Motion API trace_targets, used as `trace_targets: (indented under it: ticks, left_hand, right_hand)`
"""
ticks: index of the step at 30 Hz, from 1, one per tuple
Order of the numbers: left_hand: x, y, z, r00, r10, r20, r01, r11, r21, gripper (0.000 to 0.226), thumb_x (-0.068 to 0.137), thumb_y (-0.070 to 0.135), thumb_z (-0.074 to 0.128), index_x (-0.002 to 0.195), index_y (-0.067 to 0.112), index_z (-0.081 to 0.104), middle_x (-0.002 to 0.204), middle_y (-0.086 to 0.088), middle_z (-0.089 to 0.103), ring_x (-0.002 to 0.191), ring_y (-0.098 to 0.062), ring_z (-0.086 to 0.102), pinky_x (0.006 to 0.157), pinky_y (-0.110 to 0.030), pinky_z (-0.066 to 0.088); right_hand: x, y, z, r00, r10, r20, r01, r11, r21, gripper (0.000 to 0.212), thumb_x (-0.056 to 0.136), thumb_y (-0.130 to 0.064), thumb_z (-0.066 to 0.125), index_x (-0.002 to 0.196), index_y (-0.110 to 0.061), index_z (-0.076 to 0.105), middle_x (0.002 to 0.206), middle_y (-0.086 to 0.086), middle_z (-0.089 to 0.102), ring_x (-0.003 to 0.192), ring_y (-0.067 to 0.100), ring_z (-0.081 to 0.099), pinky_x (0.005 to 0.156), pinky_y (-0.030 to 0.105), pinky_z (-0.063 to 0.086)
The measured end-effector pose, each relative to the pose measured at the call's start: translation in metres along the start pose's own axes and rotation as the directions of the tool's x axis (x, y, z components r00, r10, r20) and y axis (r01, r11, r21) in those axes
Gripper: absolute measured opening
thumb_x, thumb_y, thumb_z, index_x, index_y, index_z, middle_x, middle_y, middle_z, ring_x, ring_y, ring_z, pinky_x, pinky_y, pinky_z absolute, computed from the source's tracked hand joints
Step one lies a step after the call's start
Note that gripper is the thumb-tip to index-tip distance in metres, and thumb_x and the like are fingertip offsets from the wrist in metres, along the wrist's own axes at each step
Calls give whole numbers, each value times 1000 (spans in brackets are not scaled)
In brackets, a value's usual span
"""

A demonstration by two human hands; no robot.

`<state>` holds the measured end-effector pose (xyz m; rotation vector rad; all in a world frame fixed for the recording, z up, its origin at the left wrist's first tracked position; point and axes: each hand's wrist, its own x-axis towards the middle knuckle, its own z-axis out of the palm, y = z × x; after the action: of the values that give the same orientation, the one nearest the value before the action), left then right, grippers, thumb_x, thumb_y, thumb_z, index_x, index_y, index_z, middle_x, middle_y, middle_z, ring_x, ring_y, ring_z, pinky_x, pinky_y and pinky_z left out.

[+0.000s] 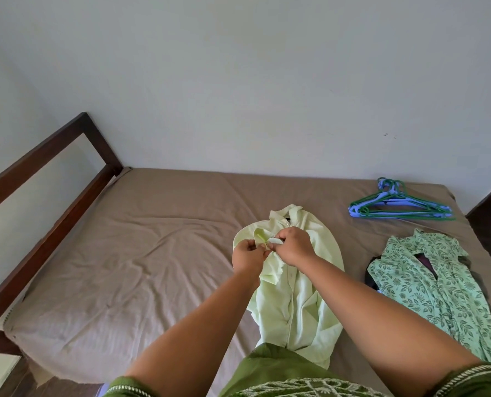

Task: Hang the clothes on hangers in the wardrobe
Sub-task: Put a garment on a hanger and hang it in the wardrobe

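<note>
Meanwhile, both hands, left [248, 255] and right [293, 247], pinch the shirt [298, 296] near its collar; it runs 12-to-6 on the bed [124, 253], hangers [402, 206] at 2 o'clock, nearer the right hand.

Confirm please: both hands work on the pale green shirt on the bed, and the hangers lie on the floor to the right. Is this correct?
Not quite. The hangers lie on the bed, not the floor, as the head view shows. Both the left hand and right hand do pinch the pale green shirt.
</note>
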<state>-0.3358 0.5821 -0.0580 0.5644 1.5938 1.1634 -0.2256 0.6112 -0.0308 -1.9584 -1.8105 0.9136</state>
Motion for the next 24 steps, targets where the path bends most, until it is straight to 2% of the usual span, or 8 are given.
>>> trace_targets:
  ticks: [3,5,8,12,14,17,21,24]
  left_hand:
    - [-3,-3,2,998,53,-28,-50,994,101,6,89,6,62,95,7,64,92,-8,72,77,-14,72,81,-32,58]
    - [-10,-3,4,994,101,-45,-91,979,180,3,87,11,66,87,13,63,86,-1,70,78,-15,70,79,-33,58]
    - [-17,0,5,989,143,-42,-127,954,273,6,85,20,66,83,15,66,83,3,70,72,-11,64,64,-25,51]
    - [-22,1,2,997,70,20,-72,983,167,28,66,28,53,69,1,63,63,-4,60,63,-16,53,61,-27,42]
    - [-22,0,-1,999,43,22,-45,993,111,27,69,24,58,73,-1,67,67,-2,68,66,-17,65,68,-29,50]
    - [-16,0,-6,998,-7,65,7,1000,5,10,83,6,69,92,8,69,80,-10,74,77,-18,74,78,-27,57]
    - [-12,0,-12,985,-73,154,98,983,-157,23,80,-6,71,100,3,64,86,-16,72,83,-23,73,74,-23,57]
    - [-11,-2,-15,995,-8,102,15,998,-62,26,76,1,79,96,5,64,81,-8,73,76,-16,71,69,-22,54]
  right_hand:
    - [-2,-7,-4,999,-3,39,8,992,-130,5,82,-25,66,77,-25,67,84,-4,59,109,28,50,81,36,49]
    - [-2,-10,-6,997,-11,71,27,973,-228,19,83,-18,58,97,-22,69,102,-2,60,119,25,37,87,38,42]
    - [-5,-18,-9,998,-15,54,33,932,-360,21,82,-19,53,99,-19,64,99,-2,54,118,24,34,88,39,41]
    - [-5,-17,-10,992,56,115,-9,927,-376,22,86,-30,55,103,-17,58,108,2,55,119,27,36,90,42,43]
    - [-3,-13,-13,986,52,157,2,945,-328,5,84,-23,54,82,-19,55,95,-2,53,114,29,40,83,38,42]
    - [-2,-7,-14,985,-7,175,51,968,-247,26,75,-9,52,54,-16,39,64,-5,38,89,27,46,64,26,36]
    - [-4,-2,-19,981,-81,177,112,979,-169,12,78,-11,61,71,-1,61,68,2,48,72,19,47,52,25,31]
    - [-3,1,-19,967,-83,242,101,993,-62,20,82,-13,58,65,-6,51,66,1,42,64,16,39,53,28,29]
